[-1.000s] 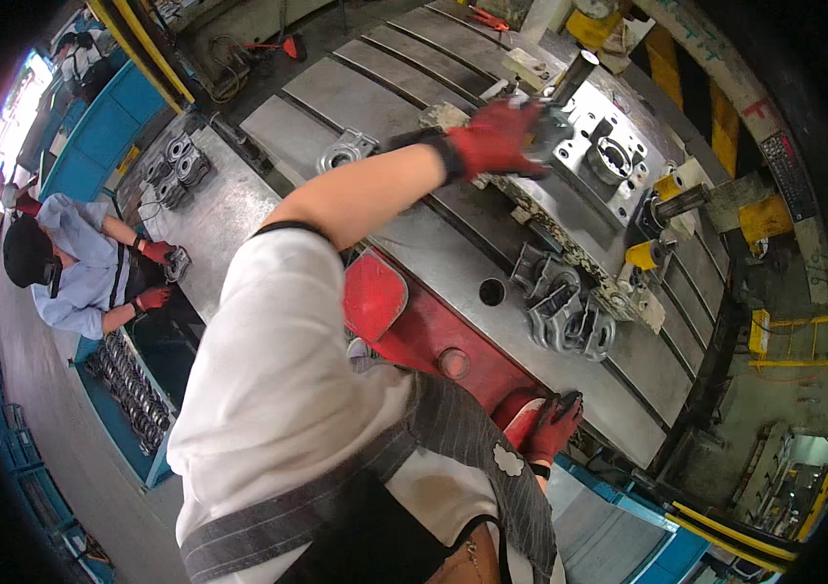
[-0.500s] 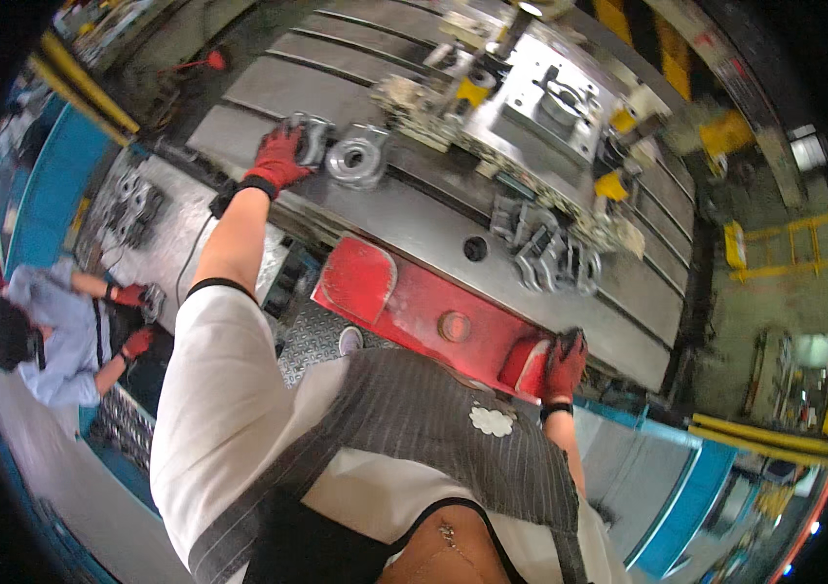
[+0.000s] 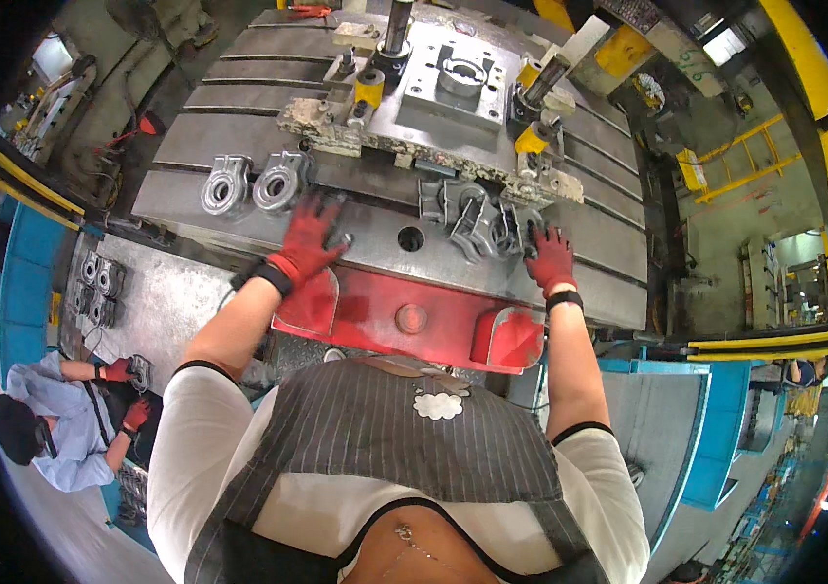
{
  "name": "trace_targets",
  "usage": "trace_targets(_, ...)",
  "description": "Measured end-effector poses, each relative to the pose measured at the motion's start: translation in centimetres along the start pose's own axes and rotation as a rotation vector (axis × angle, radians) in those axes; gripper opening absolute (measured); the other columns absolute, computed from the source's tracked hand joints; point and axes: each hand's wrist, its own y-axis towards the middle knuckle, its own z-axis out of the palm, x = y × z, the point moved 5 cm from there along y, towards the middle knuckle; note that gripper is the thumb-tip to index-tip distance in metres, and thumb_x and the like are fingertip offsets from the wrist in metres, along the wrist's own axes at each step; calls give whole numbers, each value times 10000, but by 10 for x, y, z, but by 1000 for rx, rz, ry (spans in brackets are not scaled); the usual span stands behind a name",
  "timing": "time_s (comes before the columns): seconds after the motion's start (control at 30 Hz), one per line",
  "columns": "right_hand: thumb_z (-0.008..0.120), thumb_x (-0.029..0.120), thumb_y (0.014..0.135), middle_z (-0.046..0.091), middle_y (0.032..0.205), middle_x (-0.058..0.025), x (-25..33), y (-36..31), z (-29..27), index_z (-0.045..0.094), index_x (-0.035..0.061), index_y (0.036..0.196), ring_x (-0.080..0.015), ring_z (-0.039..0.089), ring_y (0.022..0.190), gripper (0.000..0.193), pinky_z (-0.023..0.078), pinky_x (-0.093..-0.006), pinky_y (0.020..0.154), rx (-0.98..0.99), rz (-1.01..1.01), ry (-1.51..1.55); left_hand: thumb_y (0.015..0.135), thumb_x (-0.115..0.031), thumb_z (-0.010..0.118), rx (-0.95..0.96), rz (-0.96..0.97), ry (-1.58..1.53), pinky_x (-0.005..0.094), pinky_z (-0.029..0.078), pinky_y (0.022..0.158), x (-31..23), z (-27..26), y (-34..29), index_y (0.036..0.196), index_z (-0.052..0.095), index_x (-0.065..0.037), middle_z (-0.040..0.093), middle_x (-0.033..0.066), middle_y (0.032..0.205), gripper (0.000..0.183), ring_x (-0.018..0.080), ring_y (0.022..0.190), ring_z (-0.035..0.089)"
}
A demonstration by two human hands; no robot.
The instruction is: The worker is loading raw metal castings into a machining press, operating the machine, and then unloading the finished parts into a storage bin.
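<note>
Both gloved hands have shifted since half a second ago: the left hand (image 3: pixel 314 234) has come away from the farther left of two ring castings, and the right hand (image 3: pixel 550 261) has left the right end of the red control panel (image 3: pixel 375 311).

That panel runs along the near edge of the slotted steel table (image 3: pixel 375 226), a round button (image 3: pixel 411 317) at its middle. Just beyond its left end, the left hand is spread wide and empty; whether it rests on the table cannot be told. Past the panel's right end, the right hand, fingers parted, grasps nothing, just beside a cluster of metal castings (image 3: pixel 473 224); contact is unclear.

Left of the panel, a side table (image 3: pixel 170 282) bears more castings, and a co-worker (image 3: pixel 58 419) in red gloves is near it. Beyond the panel's left end, the two ring castings (image 3: pixel 228 172) sit side by side.

Farther beyond the panel's middle, a rough-edged die base (image 3: pixel 448 162) stands between the cluster and the steel die block (image 3: pixel 423 115), a guide post (image 3: pixel 399 27) at either side. Well off to the panel's right is a yellow ladder-shaped rack (image 3: pixel 750 161).
</note>
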Motion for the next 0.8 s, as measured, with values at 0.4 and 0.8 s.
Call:
trace_targets(0.4, 636, 144, 763, 588, 1065, -77, -33, 49, -52, 563, 8, 1094, -193, 577, 949, 365, 459, -308, 847, 106, -48, 1451, 733, -336, 628, 136, -119, -17, 454, 270, 1034, -18, 19, -2, 1243, 470, -111, 362, 199, 1331, 580, 391, 1223, 318)
trace_targets(0.8, 651, 248, 787, 650, 798, -98, 72, 240, -126, 623, -27, 908, -202, 619, 769, 302, 464, -322, 691, -425, 101, 1328, 695, -346, 637, 106, -111, -43, 460, 289, 1019, -10, 25, -2, 1216, 497, -126, 398, 187, 1301, 583, 389, 1208, 348)
